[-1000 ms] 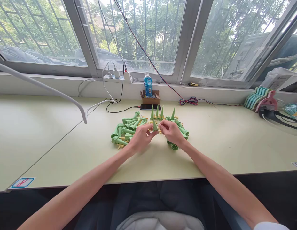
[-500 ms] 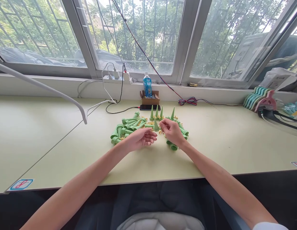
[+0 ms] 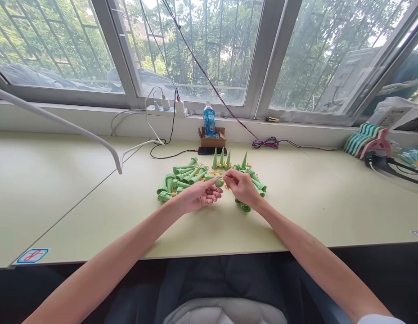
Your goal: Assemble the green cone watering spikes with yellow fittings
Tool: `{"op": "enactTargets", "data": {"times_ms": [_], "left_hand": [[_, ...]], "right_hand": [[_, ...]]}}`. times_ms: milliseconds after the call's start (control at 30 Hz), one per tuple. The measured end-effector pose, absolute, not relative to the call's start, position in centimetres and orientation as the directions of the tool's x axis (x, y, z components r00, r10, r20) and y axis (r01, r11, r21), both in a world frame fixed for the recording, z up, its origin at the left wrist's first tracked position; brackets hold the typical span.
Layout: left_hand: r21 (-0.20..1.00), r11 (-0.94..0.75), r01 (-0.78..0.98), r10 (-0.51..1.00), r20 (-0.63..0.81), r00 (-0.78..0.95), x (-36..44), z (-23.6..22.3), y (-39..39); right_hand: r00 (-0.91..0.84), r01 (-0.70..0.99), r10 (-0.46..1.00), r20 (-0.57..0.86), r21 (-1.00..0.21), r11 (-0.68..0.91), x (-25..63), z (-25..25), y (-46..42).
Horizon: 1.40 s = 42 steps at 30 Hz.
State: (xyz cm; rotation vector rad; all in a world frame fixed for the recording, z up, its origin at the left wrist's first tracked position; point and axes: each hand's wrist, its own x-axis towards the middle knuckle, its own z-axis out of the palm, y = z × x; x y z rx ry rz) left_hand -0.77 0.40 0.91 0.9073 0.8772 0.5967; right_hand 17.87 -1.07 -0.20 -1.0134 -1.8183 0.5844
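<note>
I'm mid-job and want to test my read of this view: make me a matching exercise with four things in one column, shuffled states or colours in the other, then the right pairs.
Things:
1. Left hand
2. Row of three green cones
3. Bottle
4. Phone

States or colours:
A. Lying flat, with a cable at its left end
B. Standing with tips pointing up
C. Palm side showing, fingers extended
D. Blue, with a pale cap

Right pairs:
1-C
2-B
3-D
4-A
</note>
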Motion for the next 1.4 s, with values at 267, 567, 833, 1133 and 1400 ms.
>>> {"op": "enactTargets", "data": {"times_ms": [267,567,833,1133,1400], "left_hand": [[0.909,0.414,-0.053,0.789,-0.329,0.519,-0.6,1.3,0.0],[0.998,0.058,0.015,0.839,-0.057,0.541,-0.6,1.1,-0.3],[0.961,-0.247,0.122,0.867,0.163,0.471,-0.3,1.3,-0.9],[0.867,-0.466,0.177,0.840,0.371,0.396,-0.2,0.4,-0.6],[0.599,-0.739,0.308,0.672,0.634,0.382,-0.3,-0.1,-0.3]], "right_hand": [[-0.216,0.358,0.835,0.505,-0.755,0.549,17.9,-0.2,-0.9],[-0.203,0.298,0.853,0.481,-0.799,0.522,17.9,0.2,-1.1],[-0.182,0.285,0.870,0.459,-0.822,0.493,17.9,0.3,-1.2],[-0.196,0.240,0.876,0.441,-0.844,0.479,17.8,0.5,-1.3],[-0.234,0.220,0.891,0.389,-0.872,0.438,17.8,0.6,-1.2]]}}
